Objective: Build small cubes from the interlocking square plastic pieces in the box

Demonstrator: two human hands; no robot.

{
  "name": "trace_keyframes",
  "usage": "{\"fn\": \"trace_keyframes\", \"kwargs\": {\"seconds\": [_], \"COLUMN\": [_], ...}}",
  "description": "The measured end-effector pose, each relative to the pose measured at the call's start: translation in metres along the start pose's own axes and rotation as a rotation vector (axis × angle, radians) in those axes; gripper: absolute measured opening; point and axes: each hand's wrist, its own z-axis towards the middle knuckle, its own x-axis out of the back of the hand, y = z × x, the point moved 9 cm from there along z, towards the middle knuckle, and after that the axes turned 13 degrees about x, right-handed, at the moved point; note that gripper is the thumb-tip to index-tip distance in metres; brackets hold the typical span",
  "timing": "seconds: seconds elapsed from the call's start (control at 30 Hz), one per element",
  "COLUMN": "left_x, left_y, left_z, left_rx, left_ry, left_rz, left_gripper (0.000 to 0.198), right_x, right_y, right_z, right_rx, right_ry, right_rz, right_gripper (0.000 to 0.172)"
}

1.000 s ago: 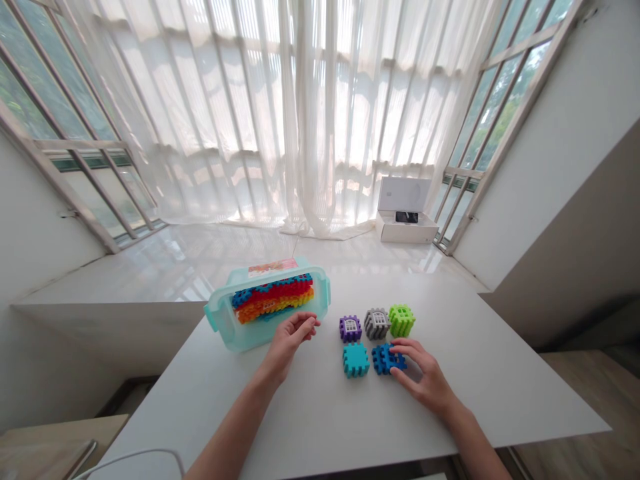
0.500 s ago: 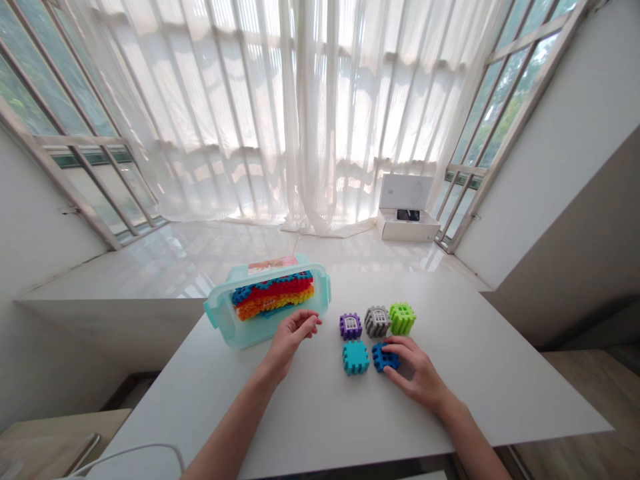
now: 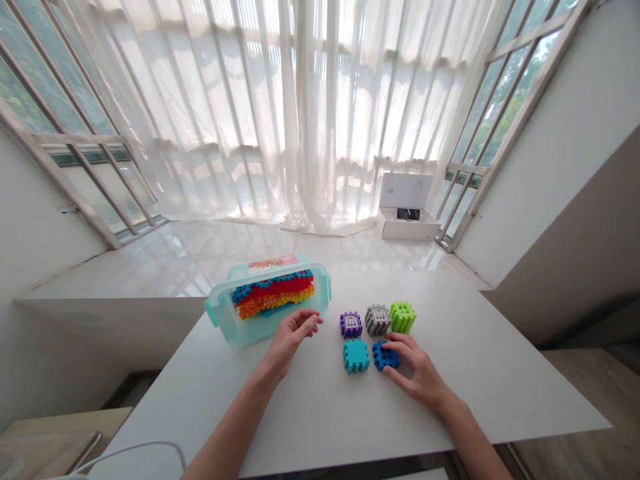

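My right hand point(image 3: 414, 368) curves its thumb and fingers around a blue building block point(image 3: 385, 356) on the white table. Beside that block, to the left, lies a turquoise block point(image 3: 356, 356). Behind them stand a purple block point(image 3: 351, 325) with a white window piece, a grey block point(image 3: 377, 320) also with a white window, and a lime green block point(image 3: 403, 317). My left hand point(image 3: 295, 335) hovers at the front right of a mint plastic box point(image 3: 250, 333), its fingers curled together with nothing visible in them. Inside the box are stacked interlocking panels point(image 3: 274, 295) in red, orange, yellow and blue.
On the sill by the curtain point(image 3: 310, 133) sits an open white box point(image 3: 407, 227) holding a black phone-like object point(image 3: 408, 214). A white cable point(image 3: 150, 443) runs over the table's near left corner. The white table point(image 3: 475, 347) reaches back to the sill.
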Motion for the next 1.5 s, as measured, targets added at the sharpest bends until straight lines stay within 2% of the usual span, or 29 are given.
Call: {"fn": "trace_keyframes", "kwargs": {"seconds": [0.2, 0.4, 1.3, 1.4, 1.5], "left_x": [0.002, -0.003, -0.004, 0.001, 0.019], "left_y": [-0.001, 0.000, 0.004, 0.006, 0.020], "left_z": [0.000, 0.000, -0.003, -0.001, -0.004], "left_rx": [-0.004, -0.006, -0.019, -0.063, -0.225], "left_ry": [0.004, -0.025, -0.002, 0.045, 0.223], "left_rz": [-0.008, 0.009, 0.081, 0.093, 0.215], "left_gripper": [0.032, 0.030, 0.032, 0.031, 0.025], "right_x": [0.010, 0.000, -0.006, -0.007, -0.005], "right_y": [0.007, 0.017, 0.018, 0.018, 0.017], "right_z": [-0.014, -0.019, -0.011, -0.012, -0.012], "right_rx": [-0.049, -0.124, -0.110, -0.109, -0.104], "right_ry": [0.034, -0.001, 0.015, 0.008, 0.015], "right_rz": [-0.026, -0.014, -0.026, -0.032, -0.035], "right_gripper": [0.048, 0.066, 0.063, 0.063, 0.063]}}
